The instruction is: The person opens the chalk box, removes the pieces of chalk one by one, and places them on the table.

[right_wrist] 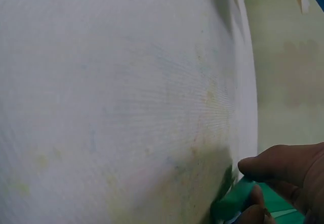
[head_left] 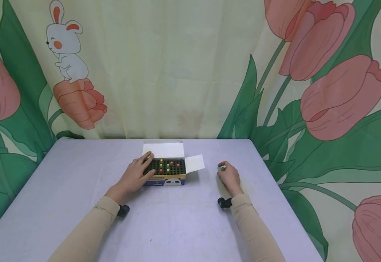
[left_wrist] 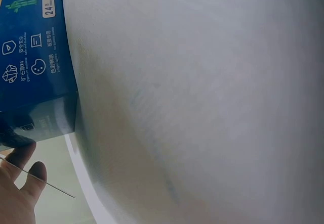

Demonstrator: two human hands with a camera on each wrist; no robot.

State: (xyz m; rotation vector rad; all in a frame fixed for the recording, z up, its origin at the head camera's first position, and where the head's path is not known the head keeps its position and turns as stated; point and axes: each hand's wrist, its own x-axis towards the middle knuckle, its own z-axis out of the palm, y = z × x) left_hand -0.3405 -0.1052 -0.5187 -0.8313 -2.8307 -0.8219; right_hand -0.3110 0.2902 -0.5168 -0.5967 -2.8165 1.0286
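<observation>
An open blue chalk box (head_left: 164, 181) with a panda on its front stands at the table's middle. Inside is a black holder full of holes (head_left: 173, 161), with several coloured chalk ends showing. My left hand (head_left: 132, 177) rests on the left end of the box, fingers spread over its edge. In the left wrist view, the printed blue side of the box (left_wrist: 33, 47) shows beside the fingertips. To the right of the box, my right hand (head_left: 230, 177) pinches a green chalk stick (right_wrist: 234, 199) between thumb and fingers, close to the tabletop.
The box's white lid (head_left: 163, 149) is folded back, and a white side flap (head_left: 194, 163) sticks out to the right. A pale cloth covers the table (head_left: 183, 225). Behind it hangs a curtain (head_left: 164, 72) with tulips and a rabbit.
</observation>
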